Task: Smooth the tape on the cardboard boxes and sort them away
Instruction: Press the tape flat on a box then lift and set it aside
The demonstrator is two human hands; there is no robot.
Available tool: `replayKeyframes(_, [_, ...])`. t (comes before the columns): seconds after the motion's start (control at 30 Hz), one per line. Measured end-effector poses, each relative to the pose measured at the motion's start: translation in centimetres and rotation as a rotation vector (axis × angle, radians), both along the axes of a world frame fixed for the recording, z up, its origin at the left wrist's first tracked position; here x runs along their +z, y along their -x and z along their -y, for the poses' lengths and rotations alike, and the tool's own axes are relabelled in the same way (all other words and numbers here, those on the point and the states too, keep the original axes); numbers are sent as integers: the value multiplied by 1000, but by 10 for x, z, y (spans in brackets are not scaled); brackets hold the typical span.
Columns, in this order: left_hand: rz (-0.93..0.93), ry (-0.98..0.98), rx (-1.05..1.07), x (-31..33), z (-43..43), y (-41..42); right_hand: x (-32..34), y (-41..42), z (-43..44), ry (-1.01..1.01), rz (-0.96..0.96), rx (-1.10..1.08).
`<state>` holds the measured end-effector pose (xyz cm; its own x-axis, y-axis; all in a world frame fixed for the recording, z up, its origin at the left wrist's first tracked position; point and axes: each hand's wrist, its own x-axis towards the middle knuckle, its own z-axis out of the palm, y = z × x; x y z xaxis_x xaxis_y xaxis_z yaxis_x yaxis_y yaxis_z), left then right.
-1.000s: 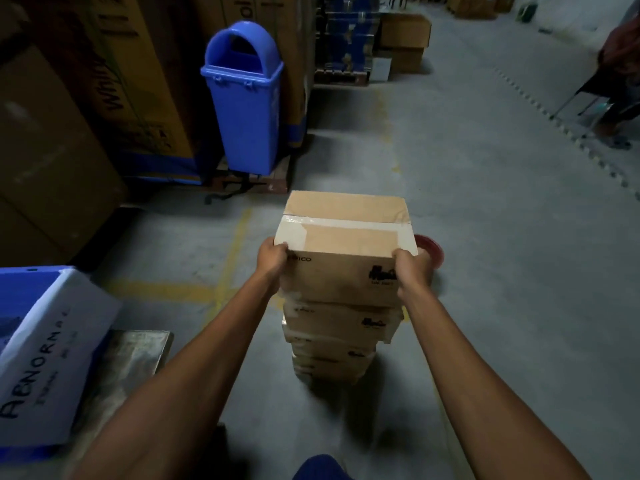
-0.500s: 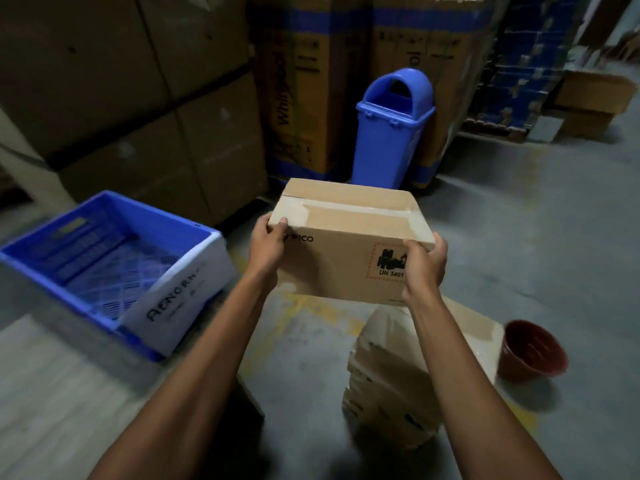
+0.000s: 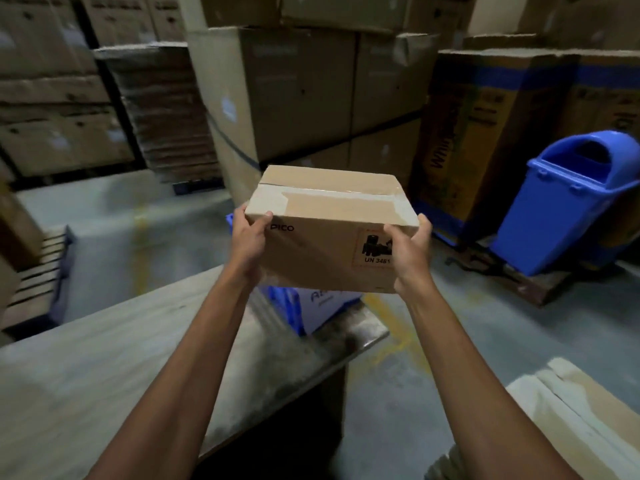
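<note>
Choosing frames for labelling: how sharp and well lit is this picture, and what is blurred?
Head view: dim light; the box with the left hand and right hand fairly sharp, print readable; pale glare on the tape; stacked cartons, table and floor smeared; lines bow near the edges.

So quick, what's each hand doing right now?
Left hand: grips the left end of the cardboard box.
Right hand: grips the box's right end.
</note>
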<state>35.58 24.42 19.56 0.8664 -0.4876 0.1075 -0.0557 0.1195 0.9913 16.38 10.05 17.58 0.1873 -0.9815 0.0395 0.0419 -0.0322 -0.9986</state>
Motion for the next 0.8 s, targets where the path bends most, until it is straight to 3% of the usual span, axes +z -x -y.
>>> replayKeyframes(0.13, [-73, 96, 241, -2, -86, -63, -2, -77, -61, 87, -72, 258])
replayKeyframes(0.23, [-57, 25, 503, -25, -149, -111, -17, -131, -107, 72, -123, 415])
replayKeyframes(0.4, [-88, -82, 708, -57, -240, -137, -51, -188, -177, 52, -143, 588])
replayKeyframes(0.6, [-205, -35, 772, -101, -298, -148, -97, -231, -209, -20, -184, 624])
replayKeyframes(0.8, [-278, -146, 705, -167, -326, -166, -148, -257, -217, -95, -248, 636])
